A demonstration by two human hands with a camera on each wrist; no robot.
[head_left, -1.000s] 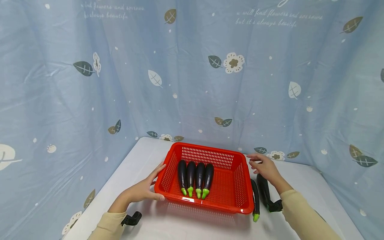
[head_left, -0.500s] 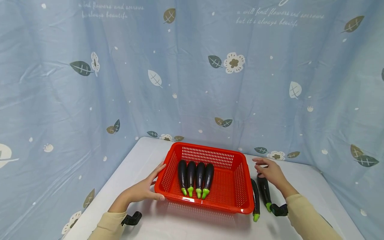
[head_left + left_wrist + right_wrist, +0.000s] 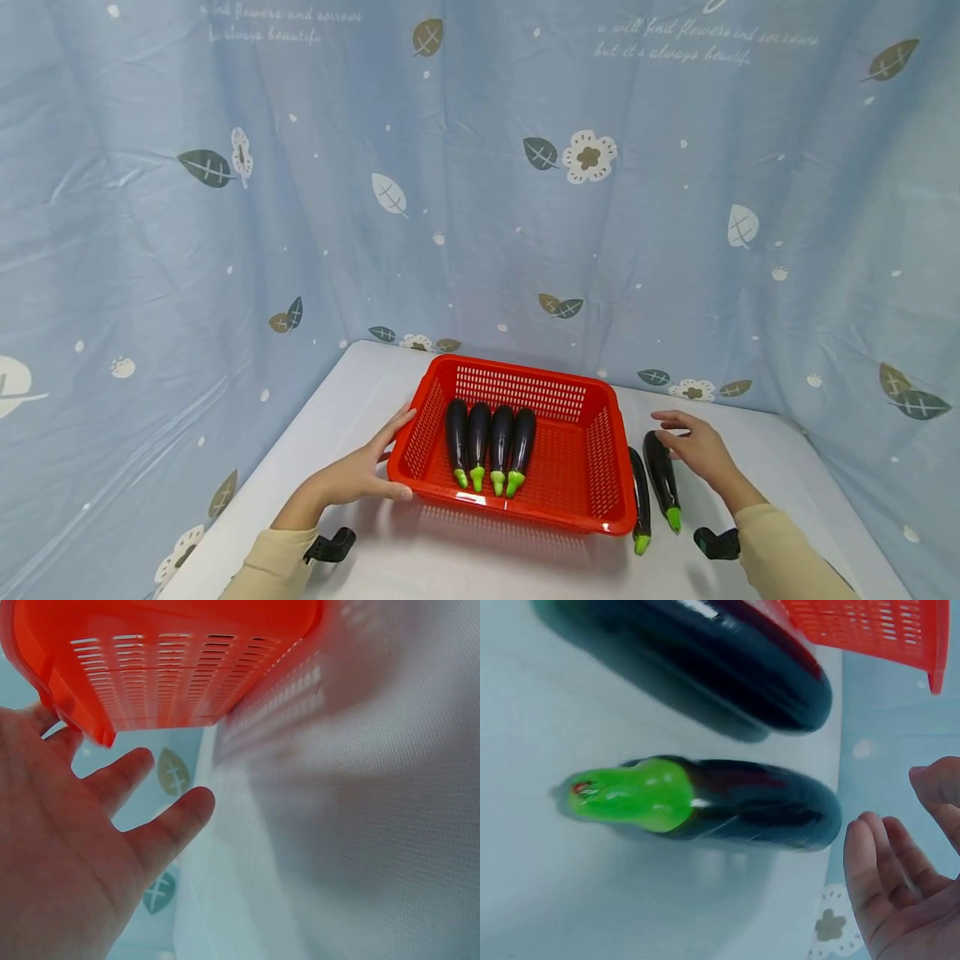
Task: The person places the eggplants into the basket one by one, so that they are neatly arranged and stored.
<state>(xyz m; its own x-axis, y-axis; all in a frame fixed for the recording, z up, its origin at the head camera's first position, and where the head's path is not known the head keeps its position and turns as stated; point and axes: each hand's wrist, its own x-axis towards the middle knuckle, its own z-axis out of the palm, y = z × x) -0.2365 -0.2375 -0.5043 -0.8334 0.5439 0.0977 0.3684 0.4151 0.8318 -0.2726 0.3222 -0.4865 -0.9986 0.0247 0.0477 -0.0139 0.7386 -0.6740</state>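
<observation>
A red plastic basket (image 3: pixel 555 518) holds several dark purple eggplants (image 3: pixel 477 437) with green stems, lying side by side in its left half. My left hand (image 3: pixel 360 475) is at the basket's left end with fingers spread. In the left wrist view, some of its fingers (image 3: pixel 60 739) reach the basket's rim, while others stand apart from it. My right hand (image 3: pixel 697 450) hovers by the upper end of one eggplant (image 3: pixel 662 479) to the right of the basket, its fingers loosely bent around nothing. Another eggplant (image 3: pixel 640 500) lies against the basket's right side.
The white table (image 3: pixel 442 567) lies under everything. A blue curtain (image 3: pixel 480 208) with leaves and flowers hangs behind it and at both sides. A black wrist mount sits below each hand.
My right hand has moved right and slightly toward me, away from the basket, uncovering more of the right-hand eggplant. My left hand and the basket have stayed in place.
</observation>
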